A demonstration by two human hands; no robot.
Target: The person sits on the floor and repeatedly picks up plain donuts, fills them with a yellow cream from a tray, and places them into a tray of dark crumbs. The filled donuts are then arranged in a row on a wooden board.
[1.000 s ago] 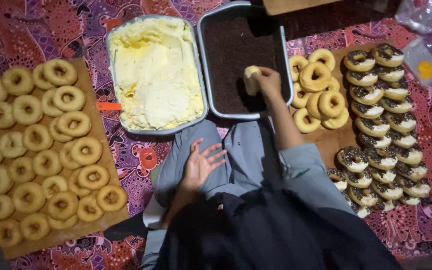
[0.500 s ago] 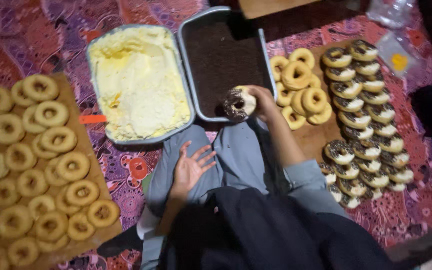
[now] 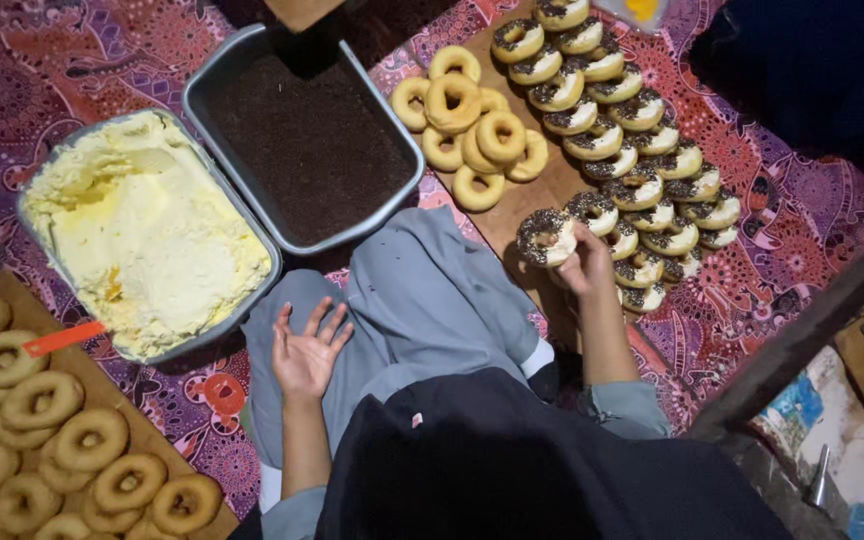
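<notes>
Since half a second earlier, the round ring doughnut coated in dark chocolate sprinkles (image 3: 545,236) had travelled from above the sprinkle tray rightward to the wooden board (image 3: 512,215), gripped in the fingers of the right hand (image 3: 585,262), just left of the rows of finished sprinkled doughnuts (image 3: 624,120). The left hand (image 3: 305,350) lay open, palm up, on the grey-trousered lap (image 3: 422,300), well apart. Farther left sat a grey metal tray (image 3: 214,75) holding dark sprinkles and another tray (image 3: 262,232) filled with pale yellow cream.
</notes>
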